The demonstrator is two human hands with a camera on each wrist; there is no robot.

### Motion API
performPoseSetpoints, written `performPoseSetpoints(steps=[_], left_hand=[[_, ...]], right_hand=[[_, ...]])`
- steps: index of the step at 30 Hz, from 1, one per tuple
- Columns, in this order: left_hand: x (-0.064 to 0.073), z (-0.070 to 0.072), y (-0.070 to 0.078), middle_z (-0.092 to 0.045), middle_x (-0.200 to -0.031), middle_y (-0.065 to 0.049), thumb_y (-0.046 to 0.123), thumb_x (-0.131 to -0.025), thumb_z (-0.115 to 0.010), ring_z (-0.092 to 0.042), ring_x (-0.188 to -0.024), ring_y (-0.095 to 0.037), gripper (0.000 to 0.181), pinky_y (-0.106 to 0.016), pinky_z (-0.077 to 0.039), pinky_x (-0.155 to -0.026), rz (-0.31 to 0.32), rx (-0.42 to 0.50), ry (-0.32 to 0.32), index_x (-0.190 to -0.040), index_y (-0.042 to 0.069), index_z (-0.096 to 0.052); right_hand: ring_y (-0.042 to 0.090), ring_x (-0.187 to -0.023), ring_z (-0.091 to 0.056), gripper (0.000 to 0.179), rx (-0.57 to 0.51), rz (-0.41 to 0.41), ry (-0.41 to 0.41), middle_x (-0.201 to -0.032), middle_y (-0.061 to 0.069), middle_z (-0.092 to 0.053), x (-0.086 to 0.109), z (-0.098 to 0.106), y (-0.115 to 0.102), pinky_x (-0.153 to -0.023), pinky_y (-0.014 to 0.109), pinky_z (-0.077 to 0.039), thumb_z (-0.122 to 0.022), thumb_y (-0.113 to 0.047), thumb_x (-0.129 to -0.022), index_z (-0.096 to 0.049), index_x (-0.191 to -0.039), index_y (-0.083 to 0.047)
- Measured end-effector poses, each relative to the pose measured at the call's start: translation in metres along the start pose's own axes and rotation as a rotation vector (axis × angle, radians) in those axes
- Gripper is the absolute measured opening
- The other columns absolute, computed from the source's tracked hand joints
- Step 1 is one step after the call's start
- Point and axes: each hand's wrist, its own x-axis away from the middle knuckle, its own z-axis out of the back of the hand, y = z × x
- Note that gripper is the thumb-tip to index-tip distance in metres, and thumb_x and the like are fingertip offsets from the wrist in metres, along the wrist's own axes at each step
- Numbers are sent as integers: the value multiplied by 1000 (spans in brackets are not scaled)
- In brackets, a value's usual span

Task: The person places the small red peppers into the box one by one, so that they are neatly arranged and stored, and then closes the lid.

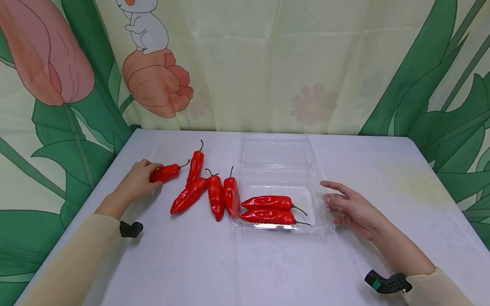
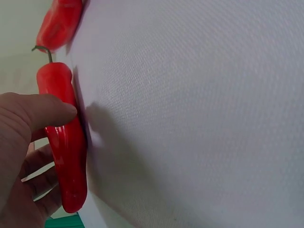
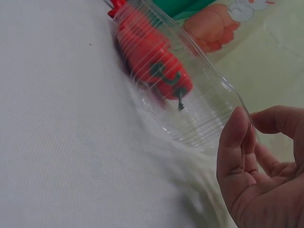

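My left hand [image 1: 139, 180] holds a red chili pepper [image 1: 165, 173] at the left of the table. In the left wrist view the thumb lies across this pepper [image 2: 71, 161], its green stem pointing away, with the other fingers behind it. At the container's right side, my right hand [image 1: 354, 208] pinches the rim of the clear plastic container [image 3: 223, 85] between thumb and forefinger. Inside, two red peppers [image 1: 267, 202] lie side by side, stems to the right. The container's lid [image 1: 277, 151] is folded back, away from me.
Several more red peppers [image 1: 189, 196] lie between my left hand and the container. One pepper [image 1: 230, 190] is right at the container's left wall. A white cloth [image 1: 199, 270] covers the table, and a printed curtain [image 1: 253, 56] hangs behind its far edge.
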Motion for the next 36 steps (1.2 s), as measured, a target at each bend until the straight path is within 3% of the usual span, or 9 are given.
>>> performPoseSetpoints(steps=[12,25,36], left_hand=[[-2,-2,-4,-48,-140,-28,16,-91,-74,-47,-128,-44,65,-59,-54,-100,-22,0,19,-148,0,-48],[-1,5,0,-49,-139,-27,19,-90,-76,-46,-127,-43,66,-59,-55,-98,-19,29,42,-148,2,-49],[-1,3,5,-51,-137,-25,19,-89,-79,-47,-127,-42,68,-58,-56,-97,-39,46,77,-148,3,-48]], right_hand=[[10,-88,-59,67,10,-3,3,-114,3,-55,0,0,1,-75,24,-58,-61,-31,-105,-27,-162,-18],[10,-87,-59,67,-10,-1,-2,-110,1,-55,0,1,1,-73,24,-57,-61,-30,-105,-28,-161,-18],[9,-87,-59,67,-19,-7,-6,-114,3,-53,0,0,0,-73,24,-57,-61,-29,-105,-26,-162,-17]])
